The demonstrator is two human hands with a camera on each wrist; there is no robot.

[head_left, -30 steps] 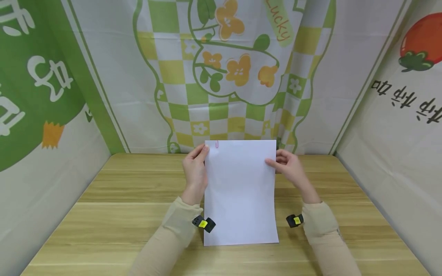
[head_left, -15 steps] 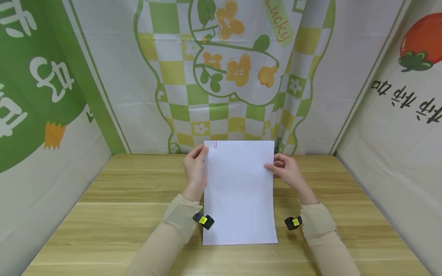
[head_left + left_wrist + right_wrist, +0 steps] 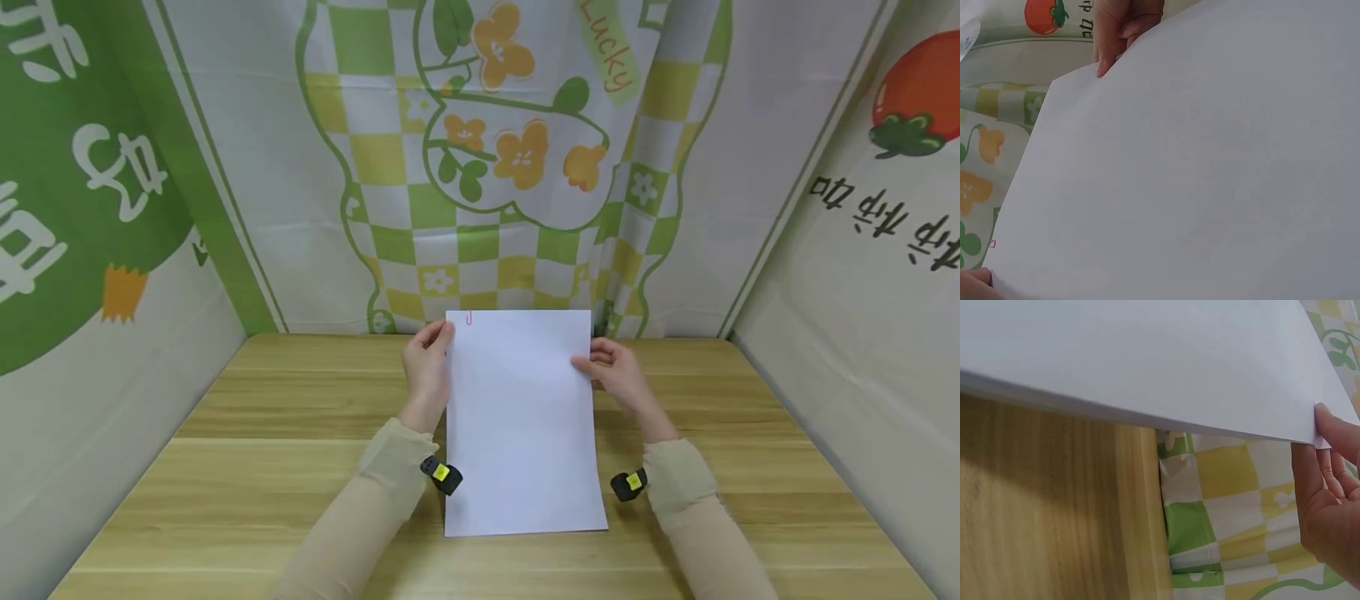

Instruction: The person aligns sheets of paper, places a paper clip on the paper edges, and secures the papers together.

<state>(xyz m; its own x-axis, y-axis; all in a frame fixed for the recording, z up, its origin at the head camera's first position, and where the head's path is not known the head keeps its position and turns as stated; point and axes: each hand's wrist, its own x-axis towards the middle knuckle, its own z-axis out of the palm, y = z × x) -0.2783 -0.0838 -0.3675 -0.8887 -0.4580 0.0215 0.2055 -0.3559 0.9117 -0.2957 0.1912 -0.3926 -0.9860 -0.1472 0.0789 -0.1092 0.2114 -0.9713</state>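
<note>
White paper (image 3: 521, 425) is held up off the table in the head view, its top edge tilted toward the back. A small pink paper clip (image 3: 468, 317) sits on the top edge near the left corner. My left hand (image 3: 426, 371) pinches the left edge just below that corner, thumb in front. On the other side my right hand (image 3: 618, 375) pinches the right edge a little lower, with its fingers behind the paper. The right wrist view shows the paper's side edge (image 3: 1166, 419) looking layered, and the right thumb (image 3: 1335, 428) pressed on its face.
A wood-grain table (image 3: 300, 467) lies under the paper. Behind it hangs a curtain (image 3: 390, 200) with green and yellow checks. Printed cloth walls stand on both sides, one with a tomato picture (image 3: 918, 92). Each wrist wears a small black camera (image 3: 442, 475).
The paper's top edge has dropped slightly and its upper right corner has shifted left. My right hand has moved a little left and down, while both hands keep their pinch.
</note>
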